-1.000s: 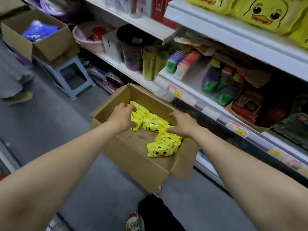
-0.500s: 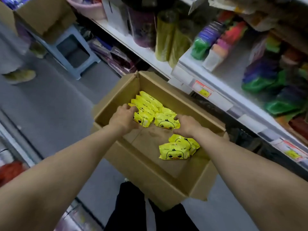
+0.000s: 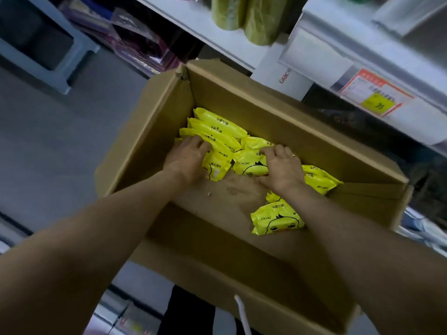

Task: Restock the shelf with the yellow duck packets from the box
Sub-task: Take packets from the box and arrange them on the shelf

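Observation:
An open cardboard box (image 3: 154, 131) sits on the floor below the shelves, with several yellow duck packets inside. A row of packets (image 3: 217, 128) stands on edge at the box's far left. My left hand (image 3: 187, 160) grips the nearest packets of that row, fingers curled over their tops. My right hand (image 3: 281, 166) grips a face-up duck packet (image 3: 249, 164) beside them. Another duck packet (image 3: 275, 220) lies loose near my right forearm, and more packets (image 3: 319, 178) lie behind my right wrist.
White shelf edges (image 3: 321, 56) with a price tag (image 3: 373, 95) run above the box. Green rolls (image 3: 242, 15) stand on a lower shelf. A blue-grey stool (image 3: 48, 52) stands on the grey floor at the upper left. Dark trouser legs show below the box.
The camera has dipped closer over the box, so the upper shelves left the view. Both hands stayed on the packets at the far left and closed more firmly around them.

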Tool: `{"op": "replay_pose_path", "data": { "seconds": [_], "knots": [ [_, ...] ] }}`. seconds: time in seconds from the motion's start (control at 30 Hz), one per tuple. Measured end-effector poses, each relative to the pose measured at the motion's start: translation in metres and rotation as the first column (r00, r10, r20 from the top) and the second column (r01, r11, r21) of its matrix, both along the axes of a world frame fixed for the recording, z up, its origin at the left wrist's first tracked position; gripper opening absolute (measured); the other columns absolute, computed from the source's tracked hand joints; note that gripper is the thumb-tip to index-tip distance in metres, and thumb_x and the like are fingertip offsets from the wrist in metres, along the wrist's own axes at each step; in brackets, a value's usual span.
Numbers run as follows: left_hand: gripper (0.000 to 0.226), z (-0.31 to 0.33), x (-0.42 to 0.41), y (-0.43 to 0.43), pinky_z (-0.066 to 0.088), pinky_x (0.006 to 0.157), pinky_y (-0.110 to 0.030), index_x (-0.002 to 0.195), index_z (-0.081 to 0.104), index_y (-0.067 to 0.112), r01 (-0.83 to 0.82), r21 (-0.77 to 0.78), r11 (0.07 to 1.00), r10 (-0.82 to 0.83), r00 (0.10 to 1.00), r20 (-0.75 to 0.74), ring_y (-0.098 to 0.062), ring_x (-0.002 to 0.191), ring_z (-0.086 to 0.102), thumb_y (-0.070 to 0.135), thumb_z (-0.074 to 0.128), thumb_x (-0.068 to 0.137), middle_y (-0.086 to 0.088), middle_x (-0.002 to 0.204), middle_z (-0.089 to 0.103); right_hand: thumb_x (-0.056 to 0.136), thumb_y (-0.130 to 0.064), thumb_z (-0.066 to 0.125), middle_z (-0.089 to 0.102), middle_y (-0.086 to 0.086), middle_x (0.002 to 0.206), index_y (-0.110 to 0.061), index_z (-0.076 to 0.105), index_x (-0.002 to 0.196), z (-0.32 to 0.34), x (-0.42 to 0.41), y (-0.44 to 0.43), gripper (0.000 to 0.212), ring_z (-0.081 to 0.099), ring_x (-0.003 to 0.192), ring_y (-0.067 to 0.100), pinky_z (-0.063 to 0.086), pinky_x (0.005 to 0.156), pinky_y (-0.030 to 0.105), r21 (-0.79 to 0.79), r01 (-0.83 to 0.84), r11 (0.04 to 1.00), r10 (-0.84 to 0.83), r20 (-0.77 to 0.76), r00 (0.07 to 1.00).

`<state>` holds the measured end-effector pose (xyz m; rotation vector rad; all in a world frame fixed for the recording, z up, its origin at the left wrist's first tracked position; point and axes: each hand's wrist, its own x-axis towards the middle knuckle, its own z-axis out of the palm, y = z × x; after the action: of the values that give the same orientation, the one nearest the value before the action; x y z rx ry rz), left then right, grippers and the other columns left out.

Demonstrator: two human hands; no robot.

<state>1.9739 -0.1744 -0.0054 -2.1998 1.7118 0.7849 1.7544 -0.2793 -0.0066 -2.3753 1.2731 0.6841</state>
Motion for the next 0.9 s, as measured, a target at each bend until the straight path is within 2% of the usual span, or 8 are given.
{"op": "replay_pose_path", "data": {
  "seconds": [0.1, 0.23, 0.37, 0.5, 0.63, 0.73, 0.83, 0.9],
  "knots": [
    [0.076, -0.011, 0.001, -0.001, 0.043, 0.094, -0.039, 0.136, 0.036, 0.022, 0.044, -0.023, 0.999, -0.043, 0.998, 0.04, -0.026, 0.126, 0.036, 0.041, 0.078, 0.075, -0.004, 0.135, 0.036, 0.076, -0.044, 0.078, 0.047, 0.007, 0.134, -0.021, 0.04, 0.14, -0.014, 0.0, 0.009, 0.078, 0.041, 0.127, 0.028, 0.034, 0.101, 0.04, -0.071, -0.048, 0.996, 0.043, -0.073, 0.996],
    [0.071, -0.021, 0.001, 0.006, 0.04, 0.095, -0.037, 0.134, 0.033, 0.023, 0.191, -0.006, 0.982, -0.188, 0.97, 0.156, -0.024, 0.123, 0.039, 0.039, 0.073, 0.078, -0.003, 0.134, 0.04, 0.082, -0.028, 0.072, 0.053, 0.008, 0.121, -0.017, 0.054, 0.125, -0.026, 0.008, 0.011, 0.048, 0.046, 0.118, 0.03, 0.036, 0.093, 0.039, -0.172, -0.108, 0.979, 0.091, -0.106, 0.99],
    [0.071, -0.032, 0.009, 0.012, 0.031, 0.105, -0.039, 0.137, 0.041, 0.03, 0.197, 0.14, 0.97, -0.217, 0.965, 0.146, -0.023, 0.131, 0.036, 0.052, 0.072, 0.078, 0.0, 0.138, 0.045, 0.086, -0.016, 0.061, 0.056, 0.008, 0.119, -0.017, 0.06, 0.118, -0.024, 0.015, 0.009, 0.032, 0.045, 0.12, 0.03, 0.035, 0.095, 0.038, -0.141, -0.147, 0.979, 0.135, -0.088, 0.987],
    [0.066, -0.028, 0.013, 0.01, 0.035, 0.106, -0.039, 0.133, 0.052, 0.032, 0.027, 0.206, 0.978, -0.026, 1.0, -0.01, -0.024, 0.134, 0.033, 0.049, 0.077, 0.075, 0.0, 0.137, 0.049, 0.085, -0.02, 0.067, 0.064, 0.01, 0.118, -0.016, 0.047, 0.13, -0.005, 0.01, 0.009, 0.049, 0.057, 0.115, 0.031, 0.041, 0.094, 0.035, 0.08, -0.113, 0.99, 0.121, -0.104, 0.987],
    [0.067, -0.006, 0.017, 0.003, 0.048, 0.096, -0.038, 0.131, 0.057, 0.027, -0.19, 0.233, 0.954, 0.246, 0.939, -0.242, -0.029, 0.119, 0.055, 0.037, 0.084, 0.071, -0.006, 0.127, 0.061, 0.078, -0.036, 0.079, 0.065, 0.008, 0.117, -0.023, 0.045, 0.125, 0.026, 0.011, 0.008, 0.059, 0.06, 0.11, 0.032, 0.042, 0.077, 0.033, 0.209, 0.057, 0.976, -0.056, -0.013, 0.998],
    [0.058, 0.019, 0.02, -0.006, 0.05, 0.092, -0.036, 0.119, 0.064, 0.021, -0.217, 0.218, 0.952, 0.278, 0.91, -0.307, -0.03, 0.112, 0.061, 0.041, 0.085, 0.069, -0.007, 0.117, 0.066, 0.074, -0.043, 0.083, 0.062, 0.005, 0.131, -0.03, 0.049, 0.138, 0.05, 0.009, 0.008, 0.073, 0.056, 0.122, 0.029, 0.047, 0.089, 0.034, 0.288, 0.21, 0.934, -0.226, 0.02, 0.974],
    [0.051, 0.049, 0.024, -0.014, 0.048, 0.089, -0.033, 0.11, 0.066, 0.014, -0.222, 0.205, 0.953, 0.282, 0.899, -0.335, -0.028, 0.11, 0.06, 0.043, 0.083, 0.071, -0.007, 0.112, 0.068, 0.072, -0.049, 0.083, 0.053, 0.005, 0.145, -0.022, 0.048, 0.145, 0.084, 0.003, 0.007, 0.086, 0.048, 0.134, 0.026, 0.044, 0.105, 0.034, 0.333, 0.304, 0.893, -0.328, 0.015, 0.945],
    [0.052, 0.07, 0.025, -0.017, 0.048, 0.089, -0.032, 0.111, 0.068, 0.018, -0.217, 0.201, 0.955, 0.278, 0.892, -0.356, -0.026, 0.111, 0.06, 0.046, 0.083, 0.07, -0.005, 0.113, 0.069, 0.072, -0.052, 0.082, 0.05, 0.006, 0.148, -0.015, 0.046, 0.146, 0.108, -0.005, 0.006, 0.09, 0.045, 0.136, 0.026, 0.04, 0.105, 0.031, 0.348, 0.352, 0.869, -0.372, -0.012, 0.928]
  ]
}}
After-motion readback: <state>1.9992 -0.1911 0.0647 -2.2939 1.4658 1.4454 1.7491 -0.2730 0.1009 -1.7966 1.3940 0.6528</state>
